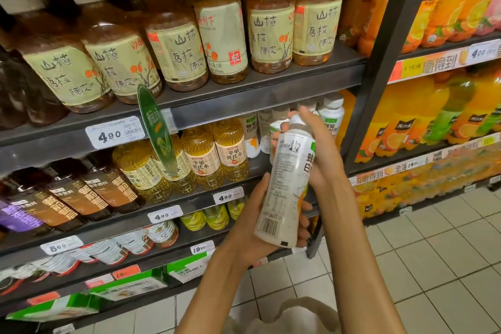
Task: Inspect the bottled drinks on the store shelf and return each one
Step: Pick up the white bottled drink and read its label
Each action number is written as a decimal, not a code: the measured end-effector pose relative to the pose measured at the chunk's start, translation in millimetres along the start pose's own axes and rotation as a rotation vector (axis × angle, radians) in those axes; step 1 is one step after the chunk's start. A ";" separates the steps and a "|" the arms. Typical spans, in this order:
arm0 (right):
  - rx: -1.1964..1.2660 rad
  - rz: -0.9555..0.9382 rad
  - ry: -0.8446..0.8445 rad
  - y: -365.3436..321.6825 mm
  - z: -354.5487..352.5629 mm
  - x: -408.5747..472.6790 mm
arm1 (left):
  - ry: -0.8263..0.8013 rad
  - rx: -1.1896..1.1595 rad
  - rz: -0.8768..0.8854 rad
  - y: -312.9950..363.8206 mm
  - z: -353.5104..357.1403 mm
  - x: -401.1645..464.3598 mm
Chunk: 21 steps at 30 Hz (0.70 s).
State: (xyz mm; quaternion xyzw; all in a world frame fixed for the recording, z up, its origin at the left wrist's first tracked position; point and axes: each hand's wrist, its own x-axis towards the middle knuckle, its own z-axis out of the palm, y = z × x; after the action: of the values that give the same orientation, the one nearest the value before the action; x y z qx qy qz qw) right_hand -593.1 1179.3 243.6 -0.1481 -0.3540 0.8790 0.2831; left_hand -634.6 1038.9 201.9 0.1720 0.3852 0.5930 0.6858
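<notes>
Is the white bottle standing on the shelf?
No, the white plastic bottle is off the shelf, tilted, gripped by the left hand below and right hand above.

**Readable labels and price tags on the drink shelves**

The amber bottles (271, 27) on the upper shelf carry cream labels reading 山楂 乌梅 陈皮; one turned bottle (221, 32) shows "500mL" and a red square with 轻. Below them a white price tag (115, 133) reads "4.90". On the next shelf, the yellow bottles (230, 152) are labelled 苹果黄芪水, and two tags (227, 196) (163, 215) read "4.90". Lower tags read "6.90" (61, 245) and "19.90" (202, 248). The white bottle (287, 184) held in both hands shows a barcode and fine print too small to read, with a large 蜂 on its side. On the right-hand rack, a tag (484, 52) reads "4.00" beside a strip (440, 62) printed 喝得到.
</notes>
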 end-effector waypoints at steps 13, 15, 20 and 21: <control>-0.040 -0.052 -0.057 -4.2 5.0 0.9 | -0.170 -0.166 0.006 2.2 -2.7 -4.9; -0.012 -0.030 -0.052 -3.2 5.4 1.2 | -0.149 -0.136 0.013 -0.4 -3.3 -2.0; -0.168 -0.104 0.055 -6.4 0.6 2.2 | 0.166 0.227 0.072 6.4 -5.5 1.2; -0.227 -0.143 0.093 -6.6 -0.6 2.8 | 0.249 0.344 0.103 8.3 -4.3 1.9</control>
State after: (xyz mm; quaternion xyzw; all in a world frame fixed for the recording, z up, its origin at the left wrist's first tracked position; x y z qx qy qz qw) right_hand -592.5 1185.2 247.7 -0.1940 -0.4473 0.8030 0.3427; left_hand -643.4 1041.7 204.3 0.2312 0.5531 0.5696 0.5623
